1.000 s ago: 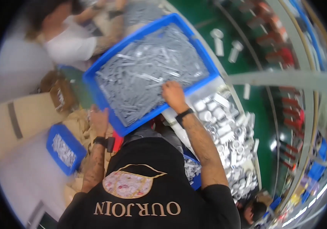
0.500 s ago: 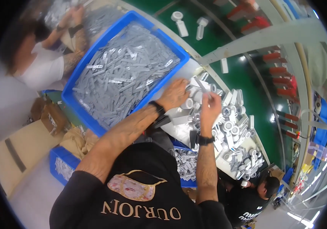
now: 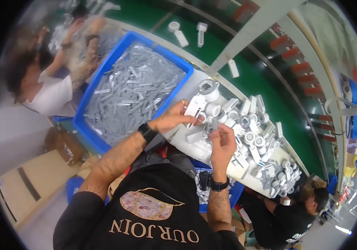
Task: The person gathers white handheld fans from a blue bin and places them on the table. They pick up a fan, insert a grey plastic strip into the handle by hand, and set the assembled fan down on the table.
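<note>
At the left, a blue bin (image 3: 87, 104) was set on the tabletop (image 3: 191, 86), and it was filled with gray strips (image 3: 137, 89). Just past the bin's right edge, a white handheld fan (image 3: 194, 107) was held over the tabletop by the left hand (image 3: 174, 117). This hand was partly closed. The fan's handle was gripped with the thumb in front, and the other fingers were partly hidden. The fan was tilted: its round head was pointed to the far edge and a bit right, and its handle was pointed back to the near edge and a bit left.

To the right of the handle, one small gray strip (image 3: 214, 123) was pinched by the thumb and fingertips of the right hand (image 3: 223, 143). Its long side was pointed to the far edge. No touch was seen between strip and handle. From the right hand, the handle was found to the left and farther out. Farther right, white fan parts (image 3: 249, 137) were piled along the far edge.
</note>
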Tool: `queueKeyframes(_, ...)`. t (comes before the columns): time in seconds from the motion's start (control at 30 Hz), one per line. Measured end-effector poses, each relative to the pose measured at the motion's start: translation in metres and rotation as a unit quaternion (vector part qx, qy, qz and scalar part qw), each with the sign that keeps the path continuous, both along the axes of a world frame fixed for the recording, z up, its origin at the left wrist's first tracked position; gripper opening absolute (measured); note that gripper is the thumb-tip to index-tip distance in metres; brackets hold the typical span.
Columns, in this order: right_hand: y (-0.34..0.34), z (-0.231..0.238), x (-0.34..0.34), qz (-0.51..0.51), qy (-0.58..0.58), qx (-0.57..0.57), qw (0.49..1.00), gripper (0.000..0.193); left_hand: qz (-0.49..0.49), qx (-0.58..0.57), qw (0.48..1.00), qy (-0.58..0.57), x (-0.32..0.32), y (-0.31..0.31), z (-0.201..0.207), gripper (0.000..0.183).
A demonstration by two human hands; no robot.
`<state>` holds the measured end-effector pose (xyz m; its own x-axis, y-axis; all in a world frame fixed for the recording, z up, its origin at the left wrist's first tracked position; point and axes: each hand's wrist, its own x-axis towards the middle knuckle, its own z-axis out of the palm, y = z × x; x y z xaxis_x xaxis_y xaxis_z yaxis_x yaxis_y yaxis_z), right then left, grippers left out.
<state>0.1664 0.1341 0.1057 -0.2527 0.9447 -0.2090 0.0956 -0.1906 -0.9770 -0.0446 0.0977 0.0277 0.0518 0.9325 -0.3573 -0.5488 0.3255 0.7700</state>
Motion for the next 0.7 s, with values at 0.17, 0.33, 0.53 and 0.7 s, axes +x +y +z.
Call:
queueKeyframes(0.17, -0.022, 0.03, -0.04, 0.095, 0.037, 0.015, 0.995, 0.018, 0.07, -0.063, 0.988, 0.122, -0.029, -0.067, 0.094, 0.056)
queueKeyframes(0.33, -0.039, 0.049, -0.06, 0.193, 0.051, 0.009, 0.98, 0.028, 0.201, 0.009, 0.979, 0.029, -0.03, -0.109, 0.088, 0.05)
queueKeyframes(0.53, -0.048, 0.056, -0.078, 0.271, 0.056, 0.084, 0.957, 0.043, 0.285, 0.046, 0.954, -0.082, -0.02, -0.123, 0.103, 0.044)
queueKeyframes(0.7, -0.052, 0.058, -0.092, 0.291, 0.04, 0.148, 0.944, 0.042, 0.344, 0.058, 0.936, -0.032, -0.014, -0.126, 0.105, 0.045)
